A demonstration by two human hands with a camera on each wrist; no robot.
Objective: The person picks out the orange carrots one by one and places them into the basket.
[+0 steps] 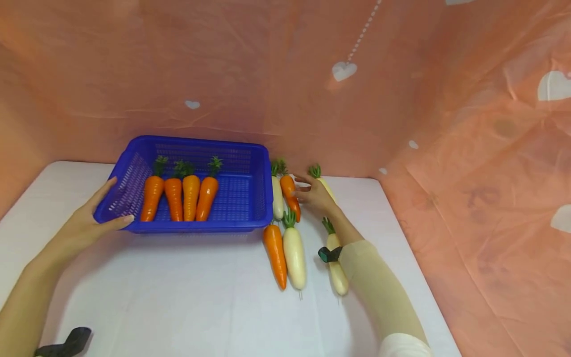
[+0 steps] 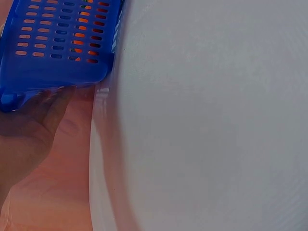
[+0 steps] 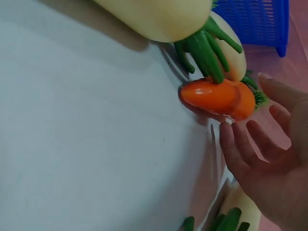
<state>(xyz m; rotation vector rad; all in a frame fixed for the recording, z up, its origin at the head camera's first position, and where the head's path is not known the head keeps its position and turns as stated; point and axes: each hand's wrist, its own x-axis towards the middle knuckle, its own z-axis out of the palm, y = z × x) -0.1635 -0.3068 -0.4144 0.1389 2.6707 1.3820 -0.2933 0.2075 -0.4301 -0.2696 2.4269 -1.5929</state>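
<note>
My left hand [image 1: 91,218] grips the left end of the blue basket [image 1: 192,226], thumb on its front rim; the left wrist view shows fingers beneath the basket [image 2: 53,72]. Several orange carrots [image 1: 152,198] lie side by side inside. Beside the basket's right end, my right hand [image 1: 315,196] is at an orange carrot [image 1: 290,193], fingers spread and slightly bent. In the right wrist view, the hand [image 3: 274,149] has its fingertips close to that carrot [image 3: 216,96]; whether they touch it I cannot tell.
Right of the basket, a white radish [image 1: 277,198] lies beside that carrot. Nearer the front are another carrot [image 1: 275,255] and a radish [image 1: 294,258]. Another radish [image 1: 338,277] is partly under my right wrist, and one [image 1: 325,187] lies behind my hand. An orange cloth wall [image 1: 267,74] backs the white table [image 1: 178,297].
</note>
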